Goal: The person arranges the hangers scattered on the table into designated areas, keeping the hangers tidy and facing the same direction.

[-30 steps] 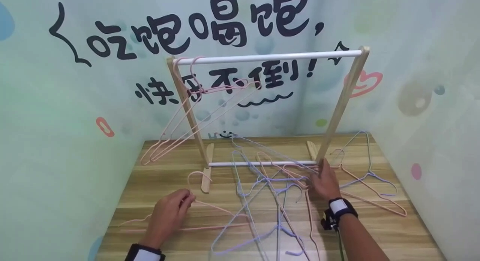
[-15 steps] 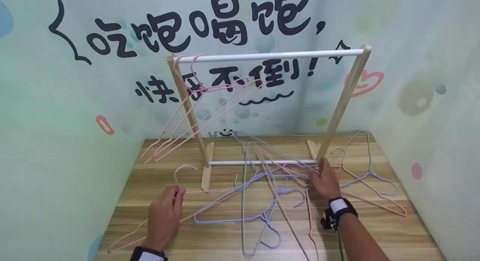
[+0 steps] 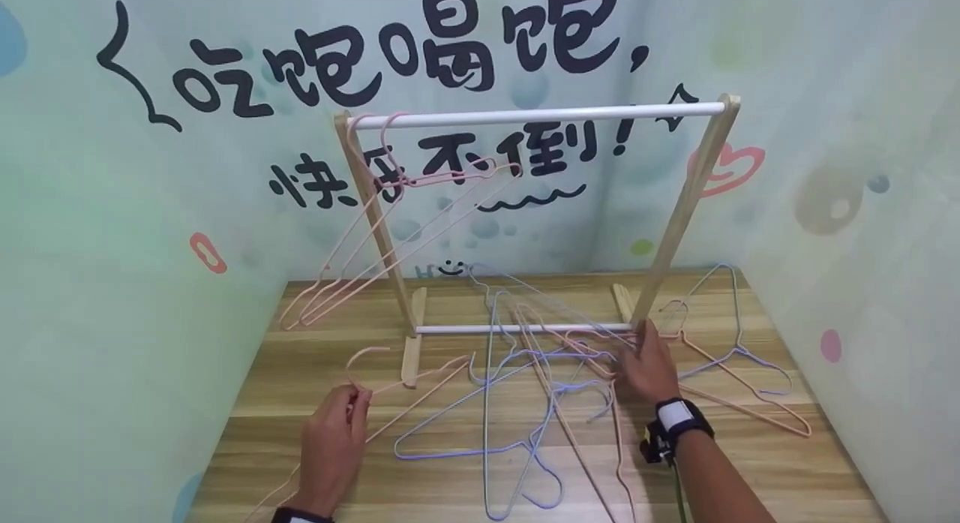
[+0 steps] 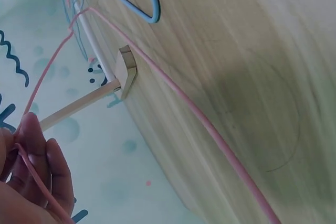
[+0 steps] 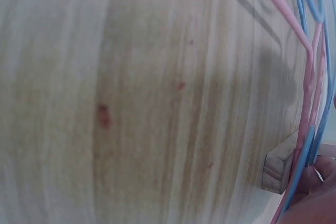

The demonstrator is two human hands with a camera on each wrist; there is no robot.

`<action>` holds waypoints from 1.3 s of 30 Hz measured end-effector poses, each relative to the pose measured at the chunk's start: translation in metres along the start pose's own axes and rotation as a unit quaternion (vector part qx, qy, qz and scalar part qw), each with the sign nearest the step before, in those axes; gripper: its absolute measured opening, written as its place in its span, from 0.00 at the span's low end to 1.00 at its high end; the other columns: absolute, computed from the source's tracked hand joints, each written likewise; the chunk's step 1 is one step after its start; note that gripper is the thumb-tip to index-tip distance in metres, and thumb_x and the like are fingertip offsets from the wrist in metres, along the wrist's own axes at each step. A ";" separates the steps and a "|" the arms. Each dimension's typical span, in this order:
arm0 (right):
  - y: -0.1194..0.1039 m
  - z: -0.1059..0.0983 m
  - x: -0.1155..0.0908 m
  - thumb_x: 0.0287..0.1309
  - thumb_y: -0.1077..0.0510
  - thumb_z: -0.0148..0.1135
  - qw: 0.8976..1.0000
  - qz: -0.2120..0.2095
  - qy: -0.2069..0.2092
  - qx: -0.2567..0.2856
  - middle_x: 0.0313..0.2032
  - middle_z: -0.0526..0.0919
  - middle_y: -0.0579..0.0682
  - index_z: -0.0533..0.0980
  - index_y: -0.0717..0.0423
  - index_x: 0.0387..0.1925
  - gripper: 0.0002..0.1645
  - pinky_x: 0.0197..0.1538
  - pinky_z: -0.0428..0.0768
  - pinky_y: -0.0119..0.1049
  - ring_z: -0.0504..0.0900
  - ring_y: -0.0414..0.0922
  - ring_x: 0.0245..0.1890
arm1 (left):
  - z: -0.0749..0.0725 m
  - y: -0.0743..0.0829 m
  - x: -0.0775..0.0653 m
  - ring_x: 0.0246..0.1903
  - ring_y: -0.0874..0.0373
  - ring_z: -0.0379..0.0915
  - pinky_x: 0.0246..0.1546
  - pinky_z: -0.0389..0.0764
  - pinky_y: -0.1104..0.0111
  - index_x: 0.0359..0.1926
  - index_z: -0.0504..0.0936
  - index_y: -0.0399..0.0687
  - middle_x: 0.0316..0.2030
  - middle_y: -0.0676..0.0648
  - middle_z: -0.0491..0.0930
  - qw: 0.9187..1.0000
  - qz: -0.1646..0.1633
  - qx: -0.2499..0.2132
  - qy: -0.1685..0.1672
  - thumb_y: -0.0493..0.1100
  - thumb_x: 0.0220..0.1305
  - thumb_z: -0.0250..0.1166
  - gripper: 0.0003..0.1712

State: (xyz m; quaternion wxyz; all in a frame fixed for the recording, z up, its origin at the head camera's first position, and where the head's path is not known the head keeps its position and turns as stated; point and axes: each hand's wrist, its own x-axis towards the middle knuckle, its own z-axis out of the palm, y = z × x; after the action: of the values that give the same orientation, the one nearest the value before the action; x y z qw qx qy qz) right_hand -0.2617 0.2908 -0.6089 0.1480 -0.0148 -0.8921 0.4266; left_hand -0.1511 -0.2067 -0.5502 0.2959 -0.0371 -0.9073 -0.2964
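Observation:
My left hand [image 3: 332,433] pinches a pink clothes hanger [image 3: 415,407] just below its hook, above the table at front left. In the left wrist view the fingers [image 4: 32,145] curl at the hanger's neck, and its lower bar [image 4: 210,124] runs across the view. My right hand [image 3: 651,365] grips the foot of the right post [image 3: 679,226] of a small clothes rack. Pink and blue hangers [image 5: 308,77] pass close by that hand, partly hiding it in the right wrist view. Two pink hangers [image 3: 405,181] hang at the left end of the rack's white rail [image 3: 540,116].
Several blue and pink hangers [image 3: 487,418] lie tangled on the wooden table [image 3: 420,485] in front of the rack. Right of the right hand lie another blue hanger [image 3: 739,302] and a pink one [image 3: 750,407]. Printed walls [image 3: 97,283] stand around the table.
My left hand has drawn the pink hanger left, out from the pile, turning it so its far end points up and right. Blue hangers shifted. The right hand has stayed in place.

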 end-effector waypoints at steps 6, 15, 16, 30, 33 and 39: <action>-0.004 -0.004 0.003 0.71 0.60 0.59 1.000 0.009 -0.008 0.006 0.66 0.73 0.81 0.60 0.77 0.76 0.40 0.74 0.66 0.70 0.70 0.77 0.70 | -0.002 0.002 -0.003 0.40 0.50 0.88 0.40 0.91 0.57 0.50 0.84 0.39 0.41 0.44 0.86 0.996 -0.069 0.000 -0.059 0.39 0.80 0.68 0.07; -0.004 -0.002 0.003 0.71 0.62 0.59 1.000 0.016 -0.014 -0.006 0.67 0.74 0.79 0.59 0.76 0.77 0.40 0.74 0.68 0.68 0.71 0.75 0.71 | -0.014 -0.020 -0.019 0.33 0.53 0.86 0.35 0.88 0.58 0.44 0.88 0.40 0.34 0.49 0.86 0.997 -0.046 0.031 -0.049 0.37 0.75 0.72 0.03; -0.004 -0.002 0.003 0.71 0.62 0.59 1.000 0.017 -0.014 -0.008 0.67 0.74 0.79 0.59 0.76 0.77 0.40 0.74 0.68 0.68 0.71 0.75 0.71 | -0.016 -0.022 -0.020 0.31 0.55 0.84 0.33 0.87 0.60 0.44 0.87 0.40 0.33 0.50 0.85 0.997 -0.042 0.032 -0.053 0.36 0.76 0.72 0.03; -0.007 -0.008 0.004 0.73 0.62 0.56 1.000 0.022 -0.021 -0.008 0.72 0.67 0.81 0.54 0.77 0.80 0.43 0.78 0.63 0.67 0.65 0.76 0.75 | -0.018 0.023 0.015 0.25 0.62 0.76 0.24 0.81 0.66 0.41 0.88 0.38 0.29 0.51 0.81 0.999 0.027 0.015 0.025 0.34 0.75 0.71 0.02; -0.008 -0.008 0.004 0.72 0.63 0.57 1.000 0.020 -0.016 -0.008 0.71 0.69 0.81 0.55 0.77 0.80 0.42 0.77 0.64 0.67 0.67 0.75 0.74 | -0.017 0.034 0.029 0.23 0.61 0.76 0.21 0.79 0.65 0.39 0.88 0.38 0.27 0.50 0.81 0.997 0.064 0.018 0.046 0.33 0.73 0.72 0.02; -0.005 -0.004 0.002 0.71 0.63 0.59 1.000 0.009 -0.006 -0.003 0.66 0.74 0.79 0.60 0.76 0.77 0.39 0.73 0.69 0.69 0.72 0.76 0.69 | -0.018 0.057 0.054 0.19 0.57 0.76 0.17 0.75 0.63 0.39 0.88 0.36 0.24 0.47 0.81 0.989 0.122 0.021 0.084 0.33 0.71 0.73 0.02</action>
State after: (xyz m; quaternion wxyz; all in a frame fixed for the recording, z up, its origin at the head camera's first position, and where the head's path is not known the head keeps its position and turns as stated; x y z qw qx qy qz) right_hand -0.2616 0.2910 -0.6017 0.1385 -0.0202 -0.8944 0.4249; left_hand -0.1728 -0.1756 -0.4787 0.4058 -0.1165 -0.8738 -0.2413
